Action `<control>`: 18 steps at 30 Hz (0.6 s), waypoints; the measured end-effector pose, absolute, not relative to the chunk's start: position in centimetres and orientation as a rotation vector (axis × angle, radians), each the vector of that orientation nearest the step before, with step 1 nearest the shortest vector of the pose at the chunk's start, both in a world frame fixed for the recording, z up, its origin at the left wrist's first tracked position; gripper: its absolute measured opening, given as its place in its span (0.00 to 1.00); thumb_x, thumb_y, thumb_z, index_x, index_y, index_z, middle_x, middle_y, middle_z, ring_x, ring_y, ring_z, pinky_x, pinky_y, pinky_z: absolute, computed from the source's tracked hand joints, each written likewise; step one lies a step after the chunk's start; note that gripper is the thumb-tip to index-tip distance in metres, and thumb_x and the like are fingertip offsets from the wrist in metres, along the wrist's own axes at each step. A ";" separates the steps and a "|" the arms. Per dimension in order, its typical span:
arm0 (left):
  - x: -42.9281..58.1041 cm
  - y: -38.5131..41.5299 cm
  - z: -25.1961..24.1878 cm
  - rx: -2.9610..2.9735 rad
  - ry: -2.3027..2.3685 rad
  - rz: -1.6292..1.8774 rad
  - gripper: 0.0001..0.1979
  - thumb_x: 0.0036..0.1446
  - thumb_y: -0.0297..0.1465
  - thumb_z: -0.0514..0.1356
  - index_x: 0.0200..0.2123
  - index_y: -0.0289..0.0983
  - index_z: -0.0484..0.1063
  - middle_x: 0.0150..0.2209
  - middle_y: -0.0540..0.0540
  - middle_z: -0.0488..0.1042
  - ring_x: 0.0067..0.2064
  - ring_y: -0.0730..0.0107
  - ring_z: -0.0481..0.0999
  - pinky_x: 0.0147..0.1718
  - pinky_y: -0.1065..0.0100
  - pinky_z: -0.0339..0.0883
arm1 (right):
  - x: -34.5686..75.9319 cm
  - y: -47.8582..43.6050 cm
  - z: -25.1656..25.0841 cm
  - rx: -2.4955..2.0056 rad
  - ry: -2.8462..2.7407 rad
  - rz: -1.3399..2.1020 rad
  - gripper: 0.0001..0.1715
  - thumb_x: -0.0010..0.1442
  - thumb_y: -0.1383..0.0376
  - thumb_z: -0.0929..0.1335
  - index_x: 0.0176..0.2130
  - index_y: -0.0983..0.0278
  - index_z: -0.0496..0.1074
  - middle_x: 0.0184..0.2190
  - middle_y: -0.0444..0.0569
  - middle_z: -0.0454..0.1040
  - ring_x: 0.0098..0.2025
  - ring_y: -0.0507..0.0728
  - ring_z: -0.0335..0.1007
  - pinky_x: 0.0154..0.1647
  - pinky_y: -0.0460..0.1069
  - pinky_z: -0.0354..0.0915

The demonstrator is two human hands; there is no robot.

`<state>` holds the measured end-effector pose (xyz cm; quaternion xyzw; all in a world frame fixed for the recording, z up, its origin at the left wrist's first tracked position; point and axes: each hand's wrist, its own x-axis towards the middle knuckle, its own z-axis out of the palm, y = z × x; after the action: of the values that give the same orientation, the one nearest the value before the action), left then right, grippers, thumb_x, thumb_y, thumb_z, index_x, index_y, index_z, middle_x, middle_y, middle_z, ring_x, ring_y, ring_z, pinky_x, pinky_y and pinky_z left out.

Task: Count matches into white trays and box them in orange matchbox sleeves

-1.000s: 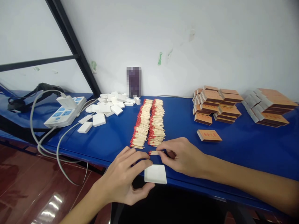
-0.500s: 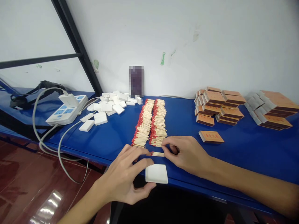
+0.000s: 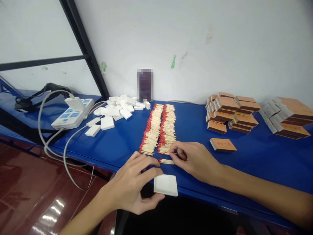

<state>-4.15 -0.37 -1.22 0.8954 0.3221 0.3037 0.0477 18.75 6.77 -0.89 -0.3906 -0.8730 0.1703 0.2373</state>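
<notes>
My left hand [image 3: 140,179] grips a small white matchbox tray [image 3: 166,185] between thumb and fingers, at the table's front edge. The tray's hollow side faces up and nothing lies in it. A short row of red-headed matches [image 3: 166,161] lies just beyond, with my left index fingertip by the heads. My right hand [image 3: 193,161] is closed in a pinch at the wooden ends of these matches and the near end of the right match pile [image 3: 167,130]. A match appears between its fingertips, partly hidden. Parallel to it lies the left match pile [image 3: 152,130].
White trays [image 3: 117,109] lie heaped at the back left, near a power strip [image 3: 73,114] with looping cables. Orange matchbox sleeves [image 3: 232,112] stand stacked at the right, beside more stacked boxes [image 3: 290,114]. One matchbox [image 3: 223,145] lies alone. A blurred dark rectangle [image 3: 145,85] leans on the wall.
The whole view has shifted slightly. The tray in my left hand is a little lower and tilted a bit more. My right hand stays pinched at the match ends.
</notes>
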 end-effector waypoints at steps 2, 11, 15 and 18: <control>-4.2 -0.4 -1.2 2.739 0.972 0.915 0.14 0.56 0.34 0.62 0.45 0.36 0.70 0.43 0.43 0.74 0.40 0.61 0.75 0.40 0.59 0.62 | 18.8 6.7 -0.9 -1.063 -2.394 0.479 0.04 0.59 0.67 0.66 0.32 0.61 0.70 0.18 0.37 0.64 0.20 0.49 0.58 0.25 0.45 0.52; -4.1 -0.5 -1.1 2.741 0.967 0.908 0.14 0.56 0.34 0.62 0.45 0.35 0.71 0.42 0.42 0.74 0.41 0.60 0.75 0.42 0.59 0.65 | 18.7 6.7 -0.9 -1.040 -2.379 0.494 0.05 0.59 0.65 0.67 0.31 0.62 0.73 0.16 0.37 0.63 0.18 0.48 0.55 0.23 0.45 0.52; -4.2 -0.4 -1.2 2.730 0.977 0.910 0.14 0.56 0.33 0.62 0.45 0.35 0.70 0.42 0.43 0.74 0.41 0.61 0.75 0.42 0.59 0.65 | 18.8 6.7 -0.9 -1.022 -2.374 0.472 0.06 0.60 0.65 0.67 0.32 0.62 0.75 0.16 0.37 0.64 0.18 0.48 0.56 0.24 0.45 0.52; -4.3 -0.4 -1.2 2.726 0.977 0.906 0.14 0.56 0.33 0.62 0.45 0.35 0.70 0.42 0.43 0.74 0.41 0.61 0.74 0.42 0.59 0.66 | 18.9 6.7 -1.0 -1.007 -2.366 0.474 0.07 0.60 0.65 0.67 0.33 0.62 0.76 0.17 0.37 0.65 0.19 0.48 0.57 0.24 0.45 0.53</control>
<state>-4.26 -0.40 -1.24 0.8972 0.3214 0.2982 0.0536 18.87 6.73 -0.98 -0.3717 -0.8738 0.1750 0.2603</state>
